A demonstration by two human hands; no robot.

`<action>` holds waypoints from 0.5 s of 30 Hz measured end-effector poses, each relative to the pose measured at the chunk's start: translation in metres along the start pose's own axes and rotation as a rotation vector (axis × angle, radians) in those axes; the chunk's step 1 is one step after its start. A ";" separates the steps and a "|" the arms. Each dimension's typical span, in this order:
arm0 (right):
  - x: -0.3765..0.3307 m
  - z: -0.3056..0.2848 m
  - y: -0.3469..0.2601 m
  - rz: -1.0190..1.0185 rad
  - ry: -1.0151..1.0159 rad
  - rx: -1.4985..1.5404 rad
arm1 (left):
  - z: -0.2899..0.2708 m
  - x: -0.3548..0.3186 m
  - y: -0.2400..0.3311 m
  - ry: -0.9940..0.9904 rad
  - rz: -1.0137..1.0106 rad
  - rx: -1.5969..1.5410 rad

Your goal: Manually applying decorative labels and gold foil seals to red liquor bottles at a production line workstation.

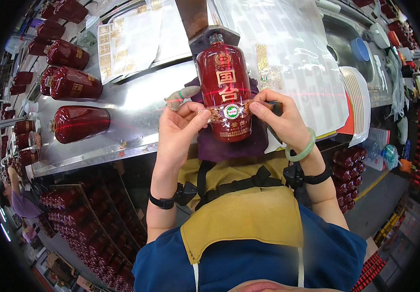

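Observation:
A dark red glass bottle (225, 73) with gold lettering lies on a dark purple cloth (210, 151), its neck against a metal stand (201, 19). Across its lower half runs a clear-and-gold decal strip (231, 112) with a round green and white emblem. My left hand (183, 122) is closed at the strip's left end, thumb and fingertips pressed together beside the glass. At the right end my right hand (279, 117) pinches the strip, its thumb touching the bottle. Past my left fingers sits a grey-green rounded object (183, 95). A thin red light line crosses the bottle.
Several red bottles (81, 123) lie at left on the metal table (122, 121). Decal sheets (132, 44) lie at far left, a translucent sheet (288, 58) at right. Beyond it is a sink with a blue bowl (360, 49). Racked bottles (88, 219) stand below; another person (25, 202) is far left.

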State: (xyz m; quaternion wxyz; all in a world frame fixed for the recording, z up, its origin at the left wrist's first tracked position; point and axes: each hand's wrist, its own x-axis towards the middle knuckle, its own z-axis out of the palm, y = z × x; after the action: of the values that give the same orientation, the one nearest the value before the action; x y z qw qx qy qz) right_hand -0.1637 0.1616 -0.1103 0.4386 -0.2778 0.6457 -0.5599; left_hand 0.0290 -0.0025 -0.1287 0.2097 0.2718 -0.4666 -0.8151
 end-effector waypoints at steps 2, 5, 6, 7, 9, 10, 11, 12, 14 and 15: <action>0.000 -0.001 0.000 0.000 -0.001 -0.009 | 0.001 0.000 0.000 -0.002 0.000 -0.008; 0.000 -0.001 0.000 -0.006 -0.003 -0.022 | 0.000 0.000 0.000 -0.005 0.008 0.004; 0.000 -0.001 0.000 -0.011 -0.003 -0.029 | 0.000 0.000 0.000 -0.005 0.001 -0.002; -0.001 0.000 -0.001 -0.010 -0.004 -0.029 | -0.001 -0.001 0.000 -0.004 -0.007 -0.007; -0.001 0.000 -0.003 0.000 -0.001 -0.032 | 0.000 -0.001 0.000 0.000 -0.008 -0.010; -0.001 0.000 -0.003 0.000 -0.002 -0.032 | 0.000 -0.001 0.000 0.003 -0.008 -0.012; -0.001 0.000 -0.001 0.000 0.000 -0.036 | 0.000 -0.001 -0.001 0.004 -0.008 -0.012; -0.001 -0.001 -0.001 -0.001 0.002 -0.041 | 0.000 -0.001 -0.001 0.001 -0.005 -0.016; 0.000 0.000 -0.001 -0.018 0.006 -0.045 | 0.000 0.000 0.000 -0.001 -0.002 -0.019; 0.000 0.000 -0.001 -0.035 0.009 -0.050 | 0.001 0.000 0.000 0.004 -0.001 -0.008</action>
State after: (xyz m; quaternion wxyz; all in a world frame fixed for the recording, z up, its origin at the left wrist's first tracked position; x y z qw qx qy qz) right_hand -0.1638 0.1613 -0.1091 0.4187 -0.2976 0.6565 -0.5523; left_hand 0.0282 -0.0018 -0.1278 0.2113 0.2728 -0.4627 -0.8166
